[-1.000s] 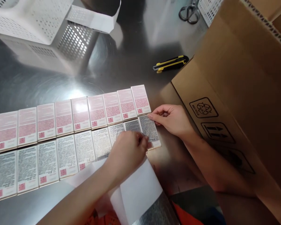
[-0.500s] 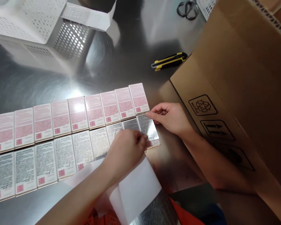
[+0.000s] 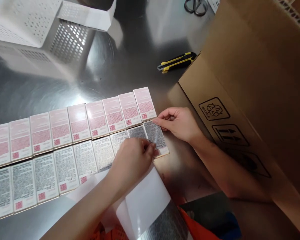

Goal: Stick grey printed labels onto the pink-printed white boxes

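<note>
Your left hand (image 3: pixel 133 160) and right hand (image 3: pixel 178 123) pinch a gray sticker (image 3: pixel 155 134) flat onto the last box (image 3: pixel 158 141).

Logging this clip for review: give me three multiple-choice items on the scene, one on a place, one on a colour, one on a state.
1. Where does the knife lie?
A. in the basket
B. on the table beside the carton
C. on the boxes

2. What colour is the print on the far row of boxes?
A. pink
B. green
C. blue

3. What is the state of the last box in the near row?
A. standing upright
C. lying flat under both hands
B. lifted off the table

Answers: 1 B, it rests on the table next to the carton. 2 A, pink blocks show. 3 C, left hand and right hand press its label.
</note>
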Demonstrator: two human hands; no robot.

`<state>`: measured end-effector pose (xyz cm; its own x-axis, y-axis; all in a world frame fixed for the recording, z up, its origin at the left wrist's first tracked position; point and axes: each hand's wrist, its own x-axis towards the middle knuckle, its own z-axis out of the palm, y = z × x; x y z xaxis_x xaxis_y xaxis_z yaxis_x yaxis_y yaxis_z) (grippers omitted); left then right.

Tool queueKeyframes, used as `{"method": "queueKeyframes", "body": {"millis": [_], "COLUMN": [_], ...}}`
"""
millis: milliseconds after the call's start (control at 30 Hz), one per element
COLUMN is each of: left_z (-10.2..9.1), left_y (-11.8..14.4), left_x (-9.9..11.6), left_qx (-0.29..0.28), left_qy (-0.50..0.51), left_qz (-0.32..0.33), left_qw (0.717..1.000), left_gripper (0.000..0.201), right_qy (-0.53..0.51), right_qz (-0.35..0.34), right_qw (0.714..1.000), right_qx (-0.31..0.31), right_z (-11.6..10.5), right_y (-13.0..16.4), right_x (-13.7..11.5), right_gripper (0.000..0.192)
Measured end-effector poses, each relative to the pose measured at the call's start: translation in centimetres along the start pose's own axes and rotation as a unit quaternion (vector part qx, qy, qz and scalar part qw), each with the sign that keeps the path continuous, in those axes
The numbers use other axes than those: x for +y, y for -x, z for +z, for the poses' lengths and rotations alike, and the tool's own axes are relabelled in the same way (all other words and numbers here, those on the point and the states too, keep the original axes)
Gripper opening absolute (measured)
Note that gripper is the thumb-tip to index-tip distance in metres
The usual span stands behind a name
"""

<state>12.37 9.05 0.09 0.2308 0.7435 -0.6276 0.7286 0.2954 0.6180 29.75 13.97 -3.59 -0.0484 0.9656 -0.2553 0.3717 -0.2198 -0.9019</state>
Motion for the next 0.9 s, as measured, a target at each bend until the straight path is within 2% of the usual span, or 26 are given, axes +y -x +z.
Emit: {"method": "queueKeyframes", "body": {"millis": [167, 367, 500, 567, 667, 800, 900], "left_z": [0.1, 0.3, 0.3, 0.3, 0.4, 0.3, -0.5], "left_y": [-0.1, -0.1, 0.0, 0.1, 0.6, 1.8, 3.4], "left_x": [0.2, 0.5, 0.5, 0.6, 0.8, 1.1, 1.0], "left_qx": [0.000, 0.029, 0.039, 0.046, 0.057, 0.060, 0.077], "left_qy": [-0.003, -0.058, -0.058, -0.065, -0.093, -0.120, -0.085], "left_qz": [-0.005, 0.010, 0.017, 0.023, 0.026, 0.031, 0.046], "left_qw": [1.000, 0.998, 0.997, 0.997, 0.994, 0.991, 0.992], "left_gripper": [0.033, 0.035, 0.035, 0.034, 0.032, 0.032, 0.035], "right_qy": [0.002, 0.017, 0.026, 0.008, -0.052, -0.058, 0.023], "right_qz": [0.005, -0.004, -0.016, -0.023, -0.018, -0.007, -0.048], "right_qw": [1.000, 1.000, 1.000, 1.000, 0.998, 0.998, 0.998], "right_qx": [0.001, 0.004, -0.001, 0.001, -0.004, 0.001, 0.022], "right_z": [0.0, 0.0, 0.0, 0.0, 0.0, 0.2, 0.6], "right_y": [0.0, 0.1, 0.2, 0.2, 0.0, -0.1, 0.1], "right_x": [-0.1, 0.0, 0.2, 0.4, 0.7, 1.0, 0.8], "right_gripper": [0.026, 0.022, 0.022, 0.029, 0.054, 0.043, 0.058]}}
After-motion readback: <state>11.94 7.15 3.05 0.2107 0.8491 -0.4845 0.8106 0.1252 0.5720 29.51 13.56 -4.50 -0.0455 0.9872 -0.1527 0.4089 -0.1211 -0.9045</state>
